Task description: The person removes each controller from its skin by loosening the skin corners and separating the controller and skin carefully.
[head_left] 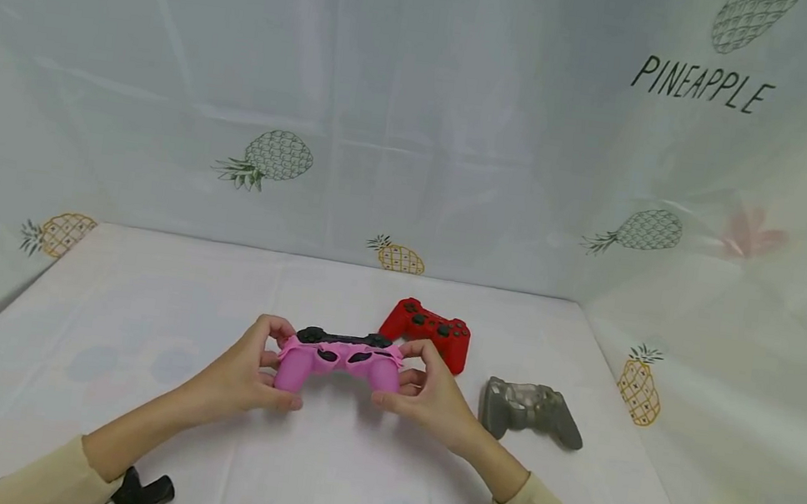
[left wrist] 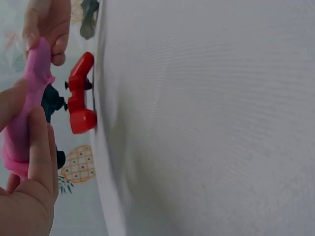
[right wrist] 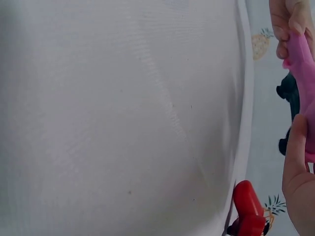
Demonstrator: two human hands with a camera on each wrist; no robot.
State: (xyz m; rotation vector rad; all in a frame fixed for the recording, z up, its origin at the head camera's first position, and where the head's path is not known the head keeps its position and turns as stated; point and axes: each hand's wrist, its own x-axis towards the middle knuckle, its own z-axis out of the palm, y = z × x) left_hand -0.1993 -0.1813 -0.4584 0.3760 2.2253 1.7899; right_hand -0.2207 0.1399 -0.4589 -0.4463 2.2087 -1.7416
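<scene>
Both hands hold a game controller (head_left: 296, 367) in a pink cover, raised above the white table. Its black face (head_left: 340, 337), with thumbsticks, points away from me. The left hand (head_left: 237, 374) grips the left handle, thumb below and fingers at the top edge. On the other handle is the right hand (head_left: 440, 401), in a similar grip. In the left wrist view the pink cover (left wrist: 34, 73) appears edge-on between the hands. The right wrist view cuts off part of the pink cover (right wrist: 300, 64) at its right edge.
Behind the right hand lies a red game controller (head_left: 449, 337). A grey game controller (head_left: 531, 411) rests farther right. Cloth printed with pineapples (head_left: 279, 155) hangs behind the white-covered table (head_left: 164, 290). Black devices (head_left: 147, 496) sit by both sleeves.
</scene>
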